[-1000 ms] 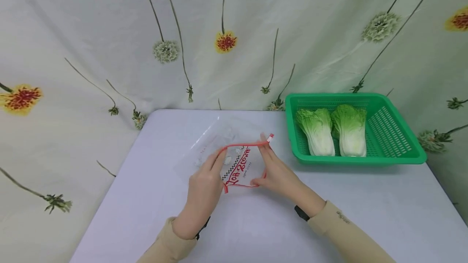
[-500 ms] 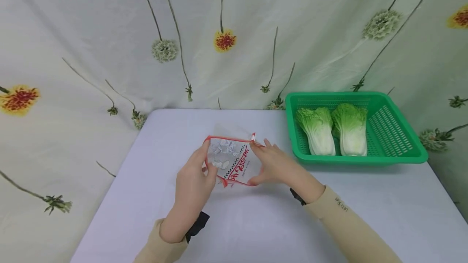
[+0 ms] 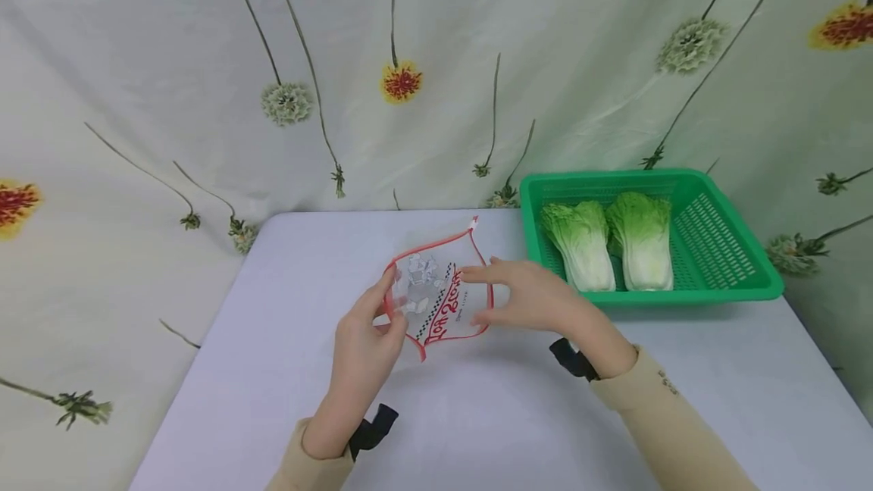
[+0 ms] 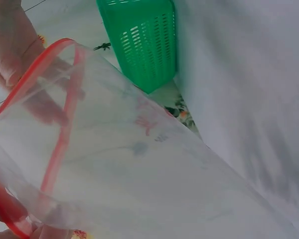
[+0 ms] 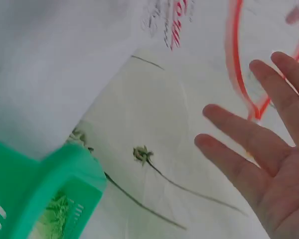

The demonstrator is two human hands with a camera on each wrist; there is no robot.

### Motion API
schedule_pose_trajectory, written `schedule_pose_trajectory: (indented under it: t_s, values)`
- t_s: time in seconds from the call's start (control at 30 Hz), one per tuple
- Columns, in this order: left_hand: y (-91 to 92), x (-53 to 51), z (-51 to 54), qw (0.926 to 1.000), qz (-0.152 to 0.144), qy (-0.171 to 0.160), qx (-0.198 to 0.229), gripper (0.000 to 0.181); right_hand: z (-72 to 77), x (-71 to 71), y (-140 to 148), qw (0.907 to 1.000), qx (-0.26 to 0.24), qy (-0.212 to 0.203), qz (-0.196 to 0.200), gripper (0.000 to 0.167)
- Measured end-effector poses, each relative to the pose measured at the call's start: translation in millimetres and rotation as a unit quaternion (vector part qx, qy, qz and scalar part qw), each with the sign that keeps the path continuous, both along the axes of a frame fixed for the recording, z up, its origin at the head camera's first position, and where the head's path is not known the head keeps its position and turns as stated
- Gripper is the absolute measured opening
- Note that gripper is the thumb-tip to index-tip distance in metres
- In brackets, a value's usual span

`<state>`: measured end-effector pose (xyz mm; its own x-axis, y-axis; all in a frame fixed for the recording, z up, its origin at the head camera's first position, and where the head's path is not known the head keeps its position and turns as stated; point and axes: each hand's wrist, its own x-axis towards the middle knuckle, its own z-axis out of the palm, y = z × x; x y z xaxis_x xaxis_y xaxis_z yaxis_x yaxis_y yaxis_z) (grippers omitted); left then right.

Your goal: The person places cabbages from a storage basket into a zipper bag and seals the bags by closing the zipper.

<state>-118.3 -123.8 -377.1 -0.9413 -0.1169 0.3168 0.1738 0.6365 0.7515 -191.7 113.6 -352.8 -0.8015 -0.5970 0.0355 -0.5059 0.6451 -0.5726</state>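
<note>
A clear zip bag (image 3: 426,290) with red print and a red zip rim hangs above the white table, its mouth spread towards me. My left hand (image 3: 364,339) pinches the left side of that rim; in the left wrist view its fingers (image 4: 45,231) show at the lower left. On the other side, my right hand (image 3: 535,298) reaches to the mouth's right edge with fingers apart. Seen from the right wrist, the right hand (image 5: 269,164) has its fingers nearly straight and spread, pinching nothing.
A green plastic basket (image 3: 723,297) stands at the table's back right, close behind my right hand. Inside lie two napa cabbages, one on the left (image 3: 589,256) and one on the right (image 3: 644,245). A flower-printed cloth (image 3: 436,135) hangs behind the white table (image 3: 477,430).
The left hand moved left along the rim, spreading the mouth. My right hand has let go of the rim's corner and opened its fingers. The head view has shifted slightly.
</note>
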Motion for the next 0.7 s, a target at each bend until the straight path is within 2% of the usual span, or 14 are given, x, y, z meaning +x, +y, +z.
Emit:
schedule_pose_trajectory:
  t_s: [0.07,0.13,0.2,0.3,0.37,0.47,0.6,0.7]
  values:
    - [-0.4,-0.6,0.9,1.0000,0.000,0.002,0.002,0.060,12.2,-4.3,14,0.9987,-0.029,0.002,-0.042,0.052]
    - [-1.5,-0.7,1.9,1.0000,0.001,0.003,0.008,0.061,22.5,-12.9,33,0.9936,-0.056,-0.002,-0.098,0.049]
    - [-3.3,0.1,2.7,0.9998,0.003,-0.001,0.017,0.062,29.0,-25.4,55,0.9845,-0.072,-0.003,-0.160,0.054]
    - [-6.9,1.2,5.8,0.9993,0.006,-0.011,0.034,0.063,33.4,-48.5,89,0.9688,-0.060,-0.004,-0.241,0.070]
    - [-9.0,2.0,7.6,0.9987,0.007,-0.021,0.045,0.064,30.8,-63.7,110,0.9584,-0.039,-0.014,-0.282,0.083]
    - [-11.3,3.2,10.6,0.9975,0.004,-0.029,0.064,0.064,22.2,-81.8,136,0.9393,-0.024,-0.051,-0.338,0.097]
    - [-12.6,5.1,11.8,0.9964,0.000,-0.033,0.078,0.063,7.4,-97.1,154,0.9055,-0.046,-0.094,-0.411,0.104]
    - [-12.5,7.0,10.3,0.9962,0.000,-0.032,0.081,0.063,-4.0,-105.4,161,0.8837,-0.057,-0.097,-0.454,0.106]
